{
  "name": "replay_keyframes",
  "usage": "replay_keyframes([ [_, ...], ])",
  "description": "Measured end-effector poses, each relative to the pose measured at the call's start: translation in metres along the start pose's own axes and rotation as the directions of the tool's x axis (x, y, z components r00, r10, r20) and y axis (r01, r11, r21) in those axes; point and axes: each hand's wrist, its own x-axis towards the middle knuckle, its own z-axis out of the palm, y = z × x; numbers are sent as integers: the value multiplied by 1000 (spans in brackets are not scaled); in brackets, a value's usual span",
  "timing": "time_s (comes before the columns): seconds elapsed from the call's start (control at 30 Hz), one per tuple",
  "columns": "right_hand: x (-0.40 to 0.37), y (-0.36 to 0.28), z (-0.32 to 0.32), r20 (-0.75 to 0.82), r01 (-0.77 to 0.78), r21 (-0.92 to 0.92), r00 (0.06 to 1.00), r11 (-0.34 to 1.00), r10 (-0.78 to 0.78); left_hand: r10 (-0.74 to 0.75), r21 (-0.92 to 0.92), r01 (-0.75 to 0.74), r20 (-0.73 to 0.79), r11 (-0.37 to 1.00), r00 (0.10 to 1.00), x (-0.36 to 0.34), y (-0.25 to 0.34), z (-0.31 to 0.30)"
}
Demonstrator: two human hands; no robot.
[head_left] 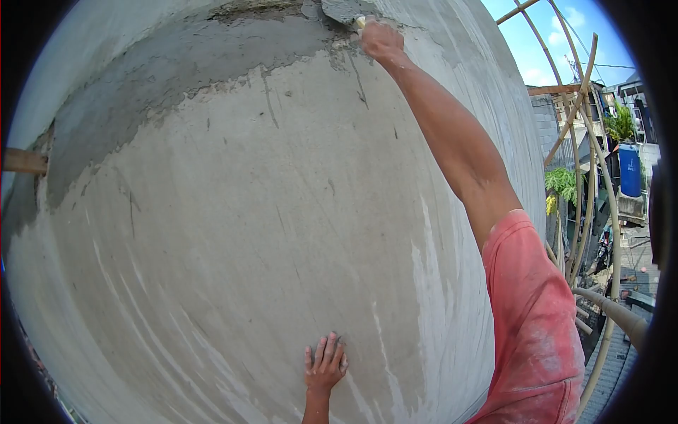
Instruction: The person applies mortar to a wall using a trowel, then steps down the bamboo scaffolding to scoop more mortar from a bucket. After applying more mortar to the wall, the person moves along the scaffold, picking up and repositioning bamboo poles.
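Observation:
High up on a grey wall point(268, 212), my right hand point(382, 39) is closed round the pale handle of a trowel point(344, 10). The trowel's grey blade lies at or very near the wall by the top edge of the view. A band of darker, wet-looking plaster point(176, 60) runs from there down to the left, with a rough lower edge. Low on the wall, my left hand point(326, 364) rests flat with its fingers spread, holding nothing.
A wooden piece point(25, 161) sticks out at the far left. Bamboo poles point(613, 226) stand and cross on the right, with a thick pole point(621, 315) lower down. Beyond them are a blue barrel point(629, 170), plants point(561, 182) and roofs far below.

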Motion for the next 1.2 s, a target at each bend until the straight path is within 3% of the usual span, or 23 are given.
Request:
replay_keyframes([
  [0.07,4,-8,5,33,-6,21,999,1000,5,4,3,-4,8,1000,1000,-1,1,0],
  [0.13,19,-13,24,-136,67,-15,988,998,-69,-3,-7,3,6,1000,1000,-2,1,3],
  [0.17,18,-12,30,-130,65,-8,989,998,-65,-3,-2,3,15,1000,1000,-5,0,1],
  [0.37,17,5,34,-161,-63,-38,985,997,56,-10,-24,10,13,1000,1000,-2,1,1],
  [0.43,16,20,28,-92,-135,14,987,991,136,-6,-17,7,11,1000,1000,-1,0,1],
  [0.57,19,28,24,-114,-84,-39,990,996,79,-14,-21,14,-4,1000,1000,-1,2,2],
  [0.67,20,22,22,-59,-71,37,996,997,73,-5,-16,5,0,1000,1000,-1,0,1],
  [0.93,-28,-24,10,-48,203,-5,978,979,-203,1,4,-1,8,1000,1000,1,0,-1],
  [1.03,-32,-21,15,-157,208,-28,965,978,-210,-3,5,3,10,1000,1000,2,1,-2],
  [1.2,-4,14,22,-177,90,-179,977,980,-122,2,7,-2,20,1000,1000,-1,-1,1],
])
